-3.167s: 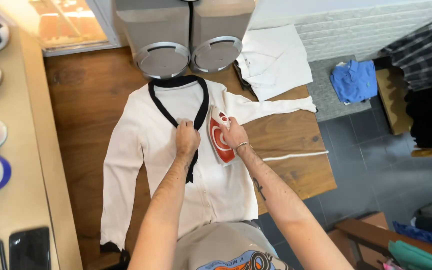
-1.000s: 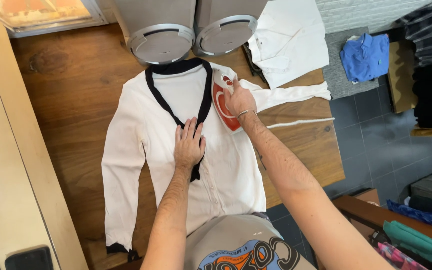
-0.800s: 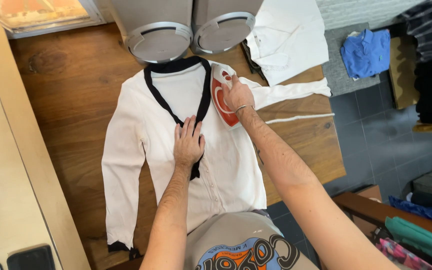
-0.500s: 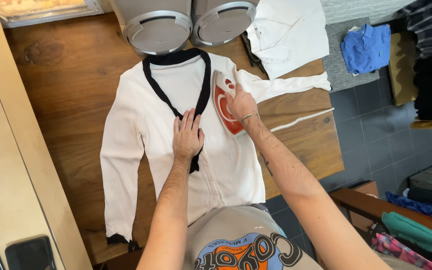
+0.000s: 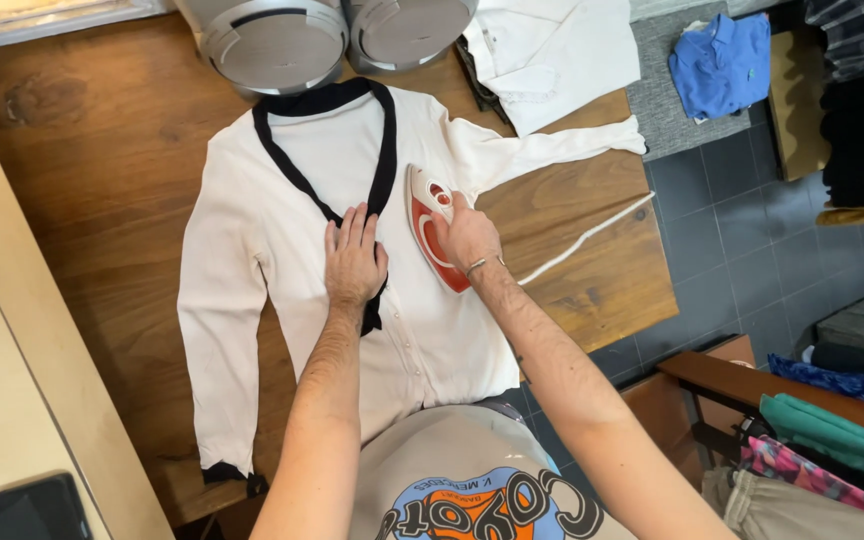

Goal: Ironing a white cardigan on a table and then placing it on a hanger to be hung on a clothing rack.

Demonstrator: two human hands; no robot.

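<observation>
Wood grain runs under everything I see: a brown table (image 5: 82, 200) with the garment spread across it, grey tiled floor off to the right.

Nearest to me, my left hand (image 5: 354, 262) lies flat and open, fingers together, pressing on the white cardigan (image 5: 252, 250) just where its black neckline trim (image 5: 382, 150) comes to a point. My right hand (image 5: 467, 235) is closed around the handle of the red and white iron (image 5: 430, 222), whose sole sits on the cardigan's right chest panel, tip pointing away from me. Its white cord (image 5: 582, 238) trails over the table edge.

I judge the knit soft, light and limp; it would bunch under the iron unless pinned flat, so the open palm beside the trim is the sensible hold. The iron looks rigid and fairly heavy, hot underneath: handle only.

Farther off stand two round grey speakers (image 5: 272, 40), a folded white shirt (image 5: 552, 50) and a blue shirt (image 5: 722, 60).

Against half a second ago, the iron sits a little lower on the panel, while the left hand has scarcely moved.
</observation>
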